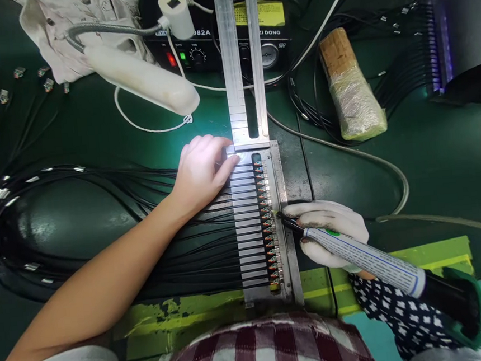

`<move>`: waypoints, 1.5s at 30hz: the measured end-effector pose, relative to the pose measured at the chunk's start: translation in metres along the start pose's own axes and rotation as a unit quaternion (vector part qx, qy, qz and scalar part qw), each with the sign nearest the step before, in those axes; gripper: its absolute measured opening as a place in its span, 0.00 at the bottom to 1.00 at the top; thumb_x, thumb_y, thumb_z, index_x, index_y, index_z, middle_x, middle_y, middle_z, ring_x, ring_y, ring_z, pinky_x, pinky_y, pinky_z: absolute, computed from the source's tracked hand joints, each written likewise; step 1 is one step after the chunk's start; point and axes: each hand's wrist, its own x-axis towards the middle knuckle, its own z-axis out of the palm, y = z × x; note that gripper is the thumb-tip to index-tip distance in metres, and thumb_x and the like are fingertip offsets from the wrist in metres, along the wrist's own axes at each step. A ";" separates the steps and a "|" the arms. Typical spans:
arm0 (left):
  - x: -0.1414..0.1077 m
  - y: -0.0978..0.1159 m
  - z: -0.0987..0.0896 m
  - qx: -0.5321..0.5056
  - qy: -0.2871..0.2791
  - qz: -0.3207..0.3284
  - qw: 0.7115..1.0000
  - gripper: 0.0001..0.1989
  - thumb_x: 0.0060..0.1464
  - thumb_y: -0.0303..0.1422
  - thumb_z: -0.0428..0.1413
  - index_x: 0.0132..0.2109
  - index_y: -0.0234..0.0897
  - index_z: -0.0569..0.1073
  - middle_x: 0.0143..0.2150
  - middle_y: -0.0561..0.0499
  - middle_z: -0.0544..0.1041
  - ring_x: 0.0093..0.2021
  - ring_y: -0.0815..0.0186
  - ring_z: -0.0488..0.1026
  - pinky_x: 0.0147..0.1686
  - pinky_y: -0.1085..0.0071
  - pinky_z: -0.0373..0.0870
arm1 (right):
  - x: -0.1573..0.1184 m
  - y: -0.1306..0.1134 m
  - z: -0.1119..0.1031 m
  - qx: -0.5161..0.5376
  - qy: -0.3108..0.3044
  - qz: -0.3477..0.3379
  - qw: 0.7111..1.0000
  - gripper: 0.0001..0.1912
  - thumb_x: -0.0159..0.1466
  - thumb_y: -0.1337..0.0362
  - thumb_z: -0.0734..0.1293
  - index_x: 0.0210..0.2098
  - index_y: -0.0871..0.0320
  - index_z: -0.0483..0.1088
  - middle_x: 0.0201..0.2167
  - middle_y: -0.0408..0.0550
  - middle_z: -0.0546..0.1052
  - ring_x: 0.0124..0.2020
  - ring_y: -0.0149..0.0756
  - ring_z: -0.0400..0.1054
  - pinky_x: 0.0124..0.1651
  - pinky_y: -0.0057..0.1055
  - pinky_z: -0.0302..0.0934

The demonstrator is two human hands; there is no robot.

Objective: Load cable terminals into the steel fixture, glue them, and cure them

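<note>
Here, our gloved right hand (pixel 333 229) pinches a labelled syringe (pixel 365 262) near its dark front end, the thumb on 1 side and the fingers pressed together on the other. We see its tip right at the row of small connectors (pixel 268 223) in the slot of a flat metal fixture (pixel 255 296); whether it touches them, we cannot tell. Our bare left hand (pixel 201 170) is at the fixture's far end, thumb and forefinger slightly apart against the metal, the other fingers curled together; we cannot tell if they pinch or only rest there. Black cables (pixel 217 256) run leftward from the connectors. Beyond the fixture, 2 long metal bars (pixel 232 63) cross our view of a black control box (pixel 209 64) marked "982A", with a white lamp (pixel 143 79) to their left and a film-wrapped block (pixel 355 103) to their right.
</note>
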 end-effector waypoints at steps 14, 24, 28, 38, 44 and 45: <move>0.000 0.001 0.000 -0.009 -0.004 -0.006 1.000 0.14 0.64 0.41 0.50 0.48 0.38 0.73 0.34 0.48 0.71 0.41 0.56 0.68 0.44 0.60 0.62 | -0.002 0.003 0.002 0.024 0.007 -0.029 0.999 0.10 0.60 0.66 0.72 0.41 0.59 0.73 0.39 0.55 0.84 0.41 0.43 0.81 0.39 0.34 0.77; 0.000 0.002 -0.002 -0.010 -0.007 -0.011 1.000 0.14 0.64 0.42 0.50 0.48 0.39 0.72 0.34 0.48 0.71 0.41 0.56 0.67 0.44 0.60 0.62 | 0.001 0.001 0.000 0.013 0.001 -0.040 0.999 0.10 0.59 0.67 0.72 0.40 0.59 0.73 0.38 0.56 0.84 0.39 0.43 0.81 0.37 0.33 0.78; 0.000 0.002 -0.002 -0.009 -0.010 -0.013 1.000 0.14 0.64 0.42 0.50 0.48 0.38 0.72 0.35 0.48 0.71 0.41 0.56 0.68 0.45 0.60 0.62 | 0.002 0.001 0.001 0.021 0.009 -0.028 0.999 0.09 0.60 0.67 0.71 0.41 0.59 0.73 0.38 0.56 0.84 0.40 0.43 0.81 0.38 0.34 0.78; 0.001 0.002 -0.001 -0.005 -0.010 -0.012 1.000 0.13 0.64 0.42 0.50 0.48 0.39 0.72 0.35 0.48 0.72 0.41 0.56 0.67 0.45 0.61 0.62 | 0.001 0.002 0.002 0.019 0.014 -0.017 1.000 0.10 0.61 0.66 0.72 0.43 0.58 0.73 0.40 0.55 0.84 0.41 0.42 0.81 0.39 0.35 0.78; 0.001 0.003 -0.002 -0.007 -0.008 -0.013 1.000 0.13 0.64 0.42 0.50 0.47 0.39 0.72 0.33 0.49 0.70 0.41 0.56 0.67 0.44 0.61 0.62 | 0.001 -0.002 -0.002 -0.007 0.001 0.011 1.000 0.09 0.61 0.65 0.73 0.41 0.57 0.73 0.42 0.54 0.84 0.42 0.42 0.81 0.41 0.34 0.78; 0.001 0.003 -0.002 -0.007 -0.007 -0.013 1.000 0.13 0.64 0.42 0.50 0.47 0.39 0.72 0.33 0.49 0.70 0.40 0.56 0.67 0.44 0.61 0.62 | 0.001 -0.003 -0.003 -0.011 0.000 0.011 1.000 0.09 0.61 0.65 0.73 0.41 0.57 0.73 0.42 0.54 0.84 0.42 0.42 0.81 0.42 0.34 0.77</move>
